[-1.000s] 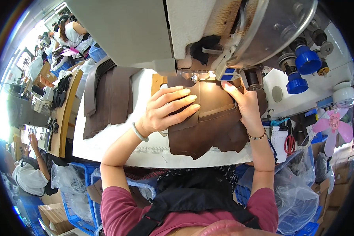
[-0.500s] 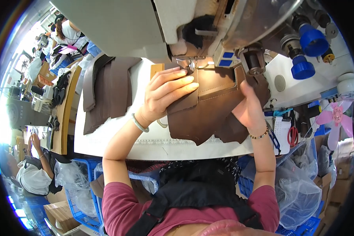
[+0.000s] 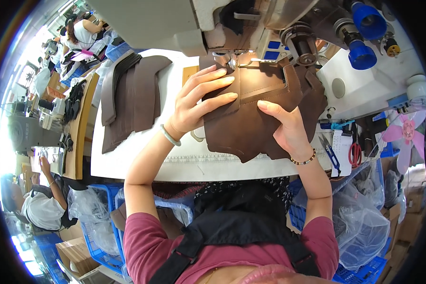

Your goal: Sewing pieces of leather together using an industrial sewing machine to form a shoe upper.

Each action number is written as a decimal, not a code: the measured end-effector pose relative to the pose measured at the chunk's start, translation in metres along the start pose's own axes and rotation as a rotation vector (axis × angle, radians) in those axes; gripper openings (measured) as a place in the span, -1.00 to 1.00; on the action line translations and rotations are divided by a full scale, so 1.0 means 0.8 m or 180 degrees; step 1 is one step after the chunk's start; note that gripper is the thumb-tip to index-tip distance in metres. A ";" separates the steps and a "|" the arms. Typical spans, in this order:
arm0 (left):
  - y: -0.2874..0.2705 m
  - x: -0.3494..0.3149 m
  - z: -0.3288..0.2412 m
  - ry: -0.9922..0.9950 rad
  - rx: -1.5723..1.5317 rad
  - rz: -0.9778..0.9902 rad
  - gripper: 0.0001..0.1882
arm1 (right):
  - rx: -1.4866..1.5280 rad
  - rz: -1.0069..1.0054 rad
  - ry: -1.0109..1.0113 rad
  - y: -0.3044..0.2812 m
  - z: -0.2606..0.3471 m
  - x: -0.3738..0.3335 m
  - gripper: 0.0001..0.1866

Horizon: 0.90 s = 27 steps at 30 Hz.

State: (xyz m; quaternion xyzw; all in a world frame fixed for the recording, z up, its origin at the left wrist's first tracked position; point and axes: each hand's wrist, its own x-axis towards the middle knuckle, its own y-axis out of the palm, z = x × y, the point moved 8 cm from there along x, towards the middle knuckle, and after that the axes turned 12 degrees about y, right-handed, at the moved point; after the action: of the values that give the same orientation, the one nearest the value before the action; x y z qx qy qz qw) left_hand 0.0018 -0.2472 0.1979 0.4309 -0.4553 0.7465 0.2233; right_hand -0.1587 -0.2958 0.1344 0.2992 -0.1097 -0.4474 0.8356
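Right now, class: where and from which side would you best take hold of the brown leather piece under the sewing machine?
Probably the free near edge of the brown leather piece, from the person's side. It lies flat, its far end tucked under the sewing machine, so hands are best pressed flat on top, as the left hand and right hand are.

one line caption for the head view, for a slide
Both hands, left hand and right hand, press brown leather piece under grey sewing machine.
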 end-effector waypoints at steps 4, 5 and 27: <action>-0.001 0.001 0.000 0.0051 -0.0017 -0.0031 -0.68 | -0.0061 -0.0029 -0.0026 -0.003 0.000 0.000 -0.58; 0.000 0.001 -0.001 0.0085 -0.0050 -0.0047 -0.68 | -0.0044 -0.0034 -0.0041 -0.004 -0.001 -0.001 -0.58; -0.003 0.004 -0.003 0.0190 0.0044 0.0000 -0.74 | -0.5118 -0.1811 -0.3996 0.010 0.021 -0.089 -0.86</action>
State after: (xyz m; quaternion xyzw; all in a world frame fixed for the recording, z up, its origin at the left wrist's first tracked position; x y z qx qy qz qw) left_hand 0.0006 -0.2439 0.2016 0.4099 -0.4433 0.7621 0.2338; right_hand -0.2020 -0.2410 0.1591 -0.6121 -0.1194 -0.6421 0.4459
